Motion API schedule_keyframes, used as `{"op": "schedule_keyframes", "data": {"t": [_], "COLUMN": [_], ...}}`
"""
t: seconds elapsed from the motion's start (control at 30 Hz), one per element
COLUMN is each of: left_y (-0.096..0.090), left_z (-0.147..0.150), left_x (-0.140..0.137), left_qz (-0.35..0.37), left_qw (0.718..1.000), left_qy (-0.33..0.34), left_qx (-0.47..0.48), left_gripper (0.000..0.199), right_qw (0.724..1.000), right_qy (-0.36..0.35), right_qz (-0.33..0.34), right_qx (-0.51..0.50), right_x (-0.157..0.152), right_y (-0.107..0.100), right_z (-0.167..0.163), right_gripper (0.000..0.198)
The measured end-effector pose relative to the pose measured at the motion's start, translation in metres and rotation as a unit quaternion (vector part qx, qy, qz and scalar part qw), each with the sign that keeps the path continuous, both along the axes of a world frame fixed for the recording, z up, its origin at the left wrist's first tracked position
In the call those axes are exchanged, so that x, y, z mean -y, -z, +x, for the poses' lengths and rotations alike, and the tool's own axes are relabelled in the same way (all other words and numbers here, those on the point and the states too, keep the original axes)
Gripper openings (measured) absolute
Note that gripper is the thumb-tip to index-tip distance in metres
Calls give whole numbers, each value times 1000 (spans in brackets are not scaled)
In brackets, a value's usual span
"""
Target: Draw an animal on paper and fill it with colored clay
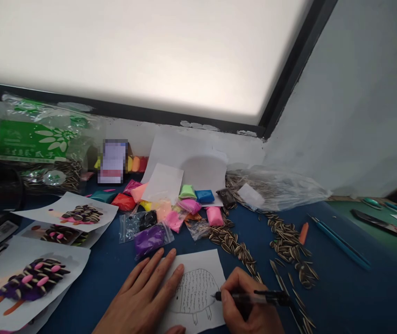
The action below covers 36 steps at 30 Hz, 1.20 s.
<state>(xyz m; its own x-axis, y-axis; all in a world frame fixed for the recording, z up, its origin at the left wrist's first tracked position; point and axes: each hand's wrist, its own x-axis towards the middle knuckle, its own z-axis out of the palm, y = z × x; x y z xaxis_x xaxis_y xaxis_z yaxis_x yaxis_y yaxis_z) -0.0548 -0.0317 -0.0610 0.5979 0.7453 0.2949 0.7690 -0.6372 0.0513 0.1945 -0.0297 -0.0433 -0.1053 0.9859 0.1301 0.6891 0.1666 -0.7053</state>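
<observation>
A sheet of white paper (205, 260) lies on the blue tabletop with a pen drawing of a round-bodied, short-legged animal on it, its body filled with rows of small marks. Flat on the paper's left part rests my left hand (146, 294), fingers outstretched, covering some of the sheet. My right hand (245, 301) grips a black pen (250, 297), its tip at the right side of the drawn body. Just beyond my left fingertips is a purple clay packet (150, 239). Striped sunflower seeds (235, 246) are strewn beyond and beside my right hand.
Cards with seed-and-clay animals (33, 278) are stacked at left. Colourful clay packets (184, 206) cluster at the back, near a phone (112, 161) and a green-labelled seed bag (41, 141). Blue tweezers (341, 243) and an orange stick (303, 233) lie at right; a clear seed bag (282, 188) is by the wall.
</observation>
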Motion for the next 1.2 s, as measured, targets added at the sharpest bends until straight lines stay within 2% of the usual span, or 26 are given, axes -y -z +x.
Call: {"op": "schedule_keyframes", "data": {"t": [0.3,0.67,0.93,1.2], "left_y": [-1,2,0,0], "left_z": [0,-2,-1,0], "left_x": [1,1,0,0], "left_qz": [-3,7,7,18], "left_qw": [1000,1000,1000,999], "left_qy": [-6,2,2,5], "left_qx": [-6,6,-15,-37], "left_gripper": [65,67,66,65], "right_qw": [1000,997,996,997], "right_qy": [12,-34,-32,-26], "right_qz": [24,46,61,36], "right_qx": [16,51,55,68], "right_x": [-3,-4,-4,-4], "right_y": [0,0,-1,-1], "right_z": [2,2,1,2], "right_gripper": [20,20,19,18]}}
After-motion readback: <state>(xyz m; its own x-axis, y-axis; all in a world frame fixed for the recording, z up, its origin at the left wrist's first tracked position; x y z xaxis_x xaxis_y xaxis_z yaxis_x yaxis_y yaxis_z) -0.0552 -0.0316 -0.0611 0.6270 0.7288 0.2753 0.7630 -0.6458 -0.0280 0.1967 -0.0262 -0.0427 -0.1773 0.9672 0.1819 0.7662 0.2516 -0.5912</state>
